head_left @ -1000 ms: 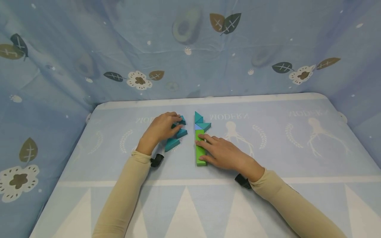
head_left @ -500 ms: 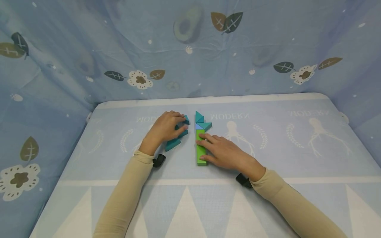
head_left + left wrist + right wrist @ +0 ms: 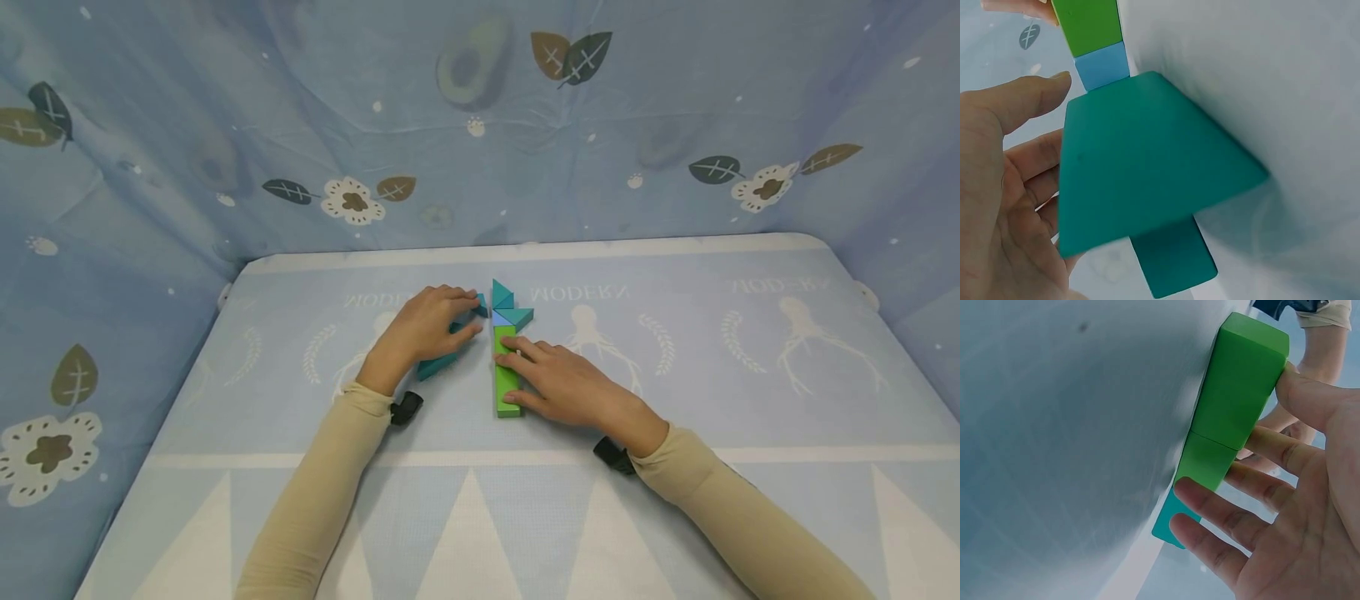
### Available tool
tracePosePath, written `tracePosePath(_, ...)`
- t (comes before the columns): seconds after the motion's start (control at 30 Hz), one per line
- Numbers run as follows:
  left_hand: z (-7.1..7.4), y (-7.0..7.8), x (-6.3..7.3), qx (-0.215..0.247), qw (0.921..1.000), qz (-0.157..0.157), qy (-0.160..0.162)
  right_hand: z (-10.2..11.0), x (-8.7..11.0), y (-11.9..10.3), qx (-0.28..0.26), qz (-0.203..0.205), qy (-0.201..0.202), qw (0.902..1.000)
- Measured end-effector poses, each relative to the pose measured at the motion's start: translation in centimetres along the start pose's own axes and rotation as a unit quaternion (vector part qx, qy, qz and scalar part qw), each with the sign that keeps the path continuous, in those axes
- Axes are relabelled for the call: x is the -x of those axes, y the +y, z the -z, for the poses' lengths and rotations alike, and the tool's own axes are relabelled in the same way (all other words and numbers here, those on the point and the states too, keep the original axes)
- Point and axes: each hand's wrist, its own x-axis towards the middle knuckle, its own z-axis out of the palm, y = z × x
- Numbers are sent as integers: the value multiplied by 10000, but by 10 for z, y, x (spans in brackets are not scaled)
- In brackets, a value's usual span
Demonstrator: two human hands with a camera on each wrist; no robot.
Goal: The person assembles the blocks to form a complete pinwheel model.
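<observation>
A column of green blocks lies in mid-table, with a light blue triangle and several teal triangle blocks at its far end. My right hand rests along the green blocks. In the right wrist view its thumb touches their side and the fingers are spread. My left hand is just left of the column, fingertips at a small dark teal block. Another teal block lies under the left hand, partly hidden. In the left wrist view a large teal block is beside the straight fingers.
The table wears a pale printed cover and ends at a rounded far edge. Behind it hangs a blue patterned curtain. A dark strap-mounted camera sits at the left wrist.
My left hand has slid to the right, and the small dark teal block has moved with it, up close to the column. The right hand and green blocks have stayed put.
</observation>
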Motion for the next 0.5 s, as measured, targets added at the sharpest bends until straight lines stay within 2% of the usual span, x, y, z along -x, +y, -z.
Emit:
tracePosePath(0.23,-2,3,-1,16,10000,-32,-26,-1,0,1,-14,81,92,9999)
tracePosePath(0.5,-4,4,-2,21,10000,-68,37,1,0,0,-40,-1,-25,10000)
